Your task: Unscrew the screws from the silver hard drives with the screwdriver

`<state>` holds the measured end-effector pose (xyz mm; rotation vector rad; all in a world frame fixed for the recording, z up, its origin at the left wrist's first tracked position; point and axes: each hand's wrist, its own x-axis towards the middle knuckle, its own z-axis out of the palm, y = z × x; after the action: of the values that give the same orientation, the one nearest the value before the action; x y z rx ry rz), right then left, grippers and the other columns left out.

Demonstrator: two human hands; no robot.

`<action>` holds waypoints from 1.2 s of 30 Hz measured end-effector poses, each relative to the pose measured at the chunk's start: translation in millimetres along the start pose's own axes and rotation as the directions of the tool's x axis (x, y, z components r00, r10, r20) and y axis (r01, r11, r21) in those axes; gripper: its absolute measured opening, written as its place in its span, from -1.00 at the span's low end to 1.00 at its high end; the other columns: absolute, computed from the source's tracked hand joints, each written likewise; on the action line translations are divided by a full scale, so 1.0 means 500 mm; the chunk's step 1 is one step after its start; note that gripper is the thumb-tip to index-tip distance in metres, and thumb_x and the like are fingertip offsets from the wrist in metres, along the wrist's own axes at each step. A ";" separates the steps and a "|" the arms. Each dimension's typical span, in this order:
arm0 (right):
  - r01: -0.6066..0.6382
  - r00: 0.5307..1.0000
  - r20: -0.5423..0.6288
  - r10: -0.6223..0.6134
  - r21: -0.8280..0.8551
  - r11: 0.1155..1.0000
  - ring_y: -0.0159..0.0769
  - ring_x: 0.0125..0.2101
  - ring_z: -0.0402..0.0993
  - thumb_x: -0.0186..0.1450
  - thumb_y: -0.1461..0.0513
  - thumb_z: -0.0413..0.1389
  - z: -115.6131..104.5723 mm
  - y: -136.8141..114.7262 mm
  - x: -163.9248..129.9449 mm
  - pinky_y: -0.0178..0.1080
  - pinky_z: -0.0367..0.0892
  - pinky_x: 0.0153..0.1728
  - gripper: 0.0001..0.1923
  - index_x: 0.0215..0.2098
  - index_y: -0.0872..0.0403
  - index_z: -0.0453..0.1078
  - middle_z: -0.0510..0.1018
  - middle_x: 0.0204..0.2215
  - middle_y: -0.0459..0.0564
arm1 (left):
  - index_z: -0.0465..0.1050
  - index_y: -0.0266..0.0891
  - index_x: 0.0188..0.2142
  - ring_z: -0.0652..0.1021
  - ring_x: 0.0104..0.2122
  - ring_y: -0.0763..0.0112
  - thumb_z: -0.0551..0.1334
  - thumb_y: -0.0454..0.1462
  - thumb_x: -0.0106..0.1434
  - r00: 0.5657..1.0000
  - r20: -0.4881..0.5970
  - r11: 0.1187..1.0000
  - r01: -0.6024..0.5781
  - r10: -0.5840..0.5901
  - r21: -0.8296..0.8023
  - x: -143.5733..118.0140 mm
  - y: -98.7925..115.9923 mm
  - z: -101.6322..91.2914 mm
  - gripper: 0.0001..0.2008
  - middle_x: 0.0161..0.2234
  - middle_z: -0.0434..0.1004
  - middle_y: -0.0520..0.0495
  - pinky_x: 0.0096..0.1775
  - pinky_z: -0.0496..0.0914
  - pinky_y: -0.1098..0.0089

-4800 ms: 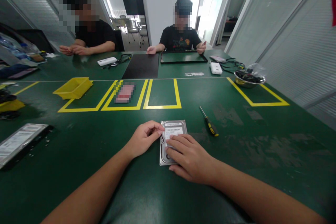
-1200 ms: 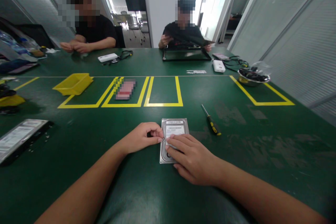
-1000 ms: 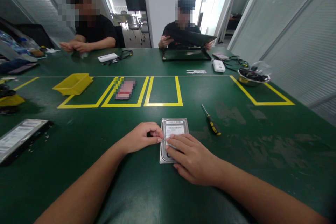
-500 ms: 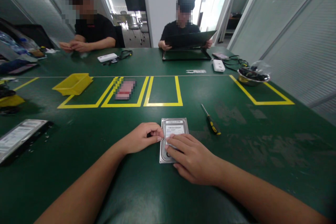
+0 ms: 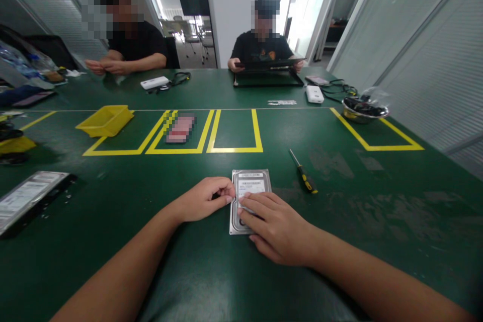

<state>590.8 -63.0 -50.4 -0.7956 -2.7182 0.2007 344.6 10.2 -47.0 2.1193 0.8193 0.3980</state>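
Observation:
A silver hard drive (image 5: 252,183) with a white label lies flat on the green table (image 5: 377,201) in front of me. My right hand (image 5: 273,226) rests palm-down on its near half, fingers spread over the label. My left hand (image 5: 206,200) is curled at the drive's left edge, thumb and fingertips touching that edge. A screwdriver (image 5: 304,173) with a yellow-and-black handle lies just to the right of the drive, untouched.
Yellow tape rectangles (image 5: 234,150) mark the table beyond the drive, with a yellow bin (image 5: 105,119) at the left. A second drive (image 5: 26,201) lies far left, a metal bowl (image 5: 364,110) far right. Two people sit across; one holds a dark panel (image 5: 269,64).
My hands and the drive have stayed where they were. The person opposite lifted a dark panel from the table, tilted it and has lowered it flat again.

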 end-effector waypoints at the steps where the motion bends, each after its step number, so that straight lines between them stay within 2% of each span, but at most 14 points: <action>1: -0.001 1.000 0.000 0.001 -0.001 1.000 -0.02 0.23 0.17 0.34 0.21 0.03 0.000 0.000 0.000 0.02 0.10 0.25 -0.53 0.19 0.20 0.28 0.34 0.20 0.19 | 0.42 -0.26 -0.26 0.40 -0.36 0.45 0.14 -0.29 0.36 1.000 0.001 1.000 0.000 0.000 0.004 0.000 0.000 0.000 -0.88 -0.34 0.43 0.01 -0.29 0.28 0.43; 17: 0.005 1.000 -0.014 -0.005 0.010 1.000 -0.02 0.21 0.20 0.32 0.22 0.06 -0.004 -0.002 0.002 0.04 0.15 0.22 -0.53 0.18 0.20 0.30 0.36 0.17 0.21 | 0.40 -0.26 -0.26 0.40 -0.38 0.45 0.12 -0.27 0.37 1.000 -0.005 1.000 -0.003 0.003 0.022 -0.002 -0.001 0.002 -0.87 -0.34 0.42 0.00 -0.31 0.28 0.43; 36: -0.009 1.000 0.030 0.010 -0.005 1.000 -0.03 0.24 0.15 0.35 0.21 0.02 -0.003 -0.001 0.000 0.02 0.08 0.26 -0.52 0.20 0.20 0.27 0.32 0.21 0.18 | 0.43 -0.26 -0.25 0.42 -0.35 0.46 0.16 -0.33 0.34 1.000 -0.007 1.000 -0.019 0.019 0.018 -0.002 0.002 -0.001 -0.92 -0.33 0.43 0.01 -0.28 0.31 0.43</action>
<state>591.0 -63.2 -49.0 -0.8133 -2.7441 0.2103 344.0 9.1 -45.9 2.1448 0.8107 0.4103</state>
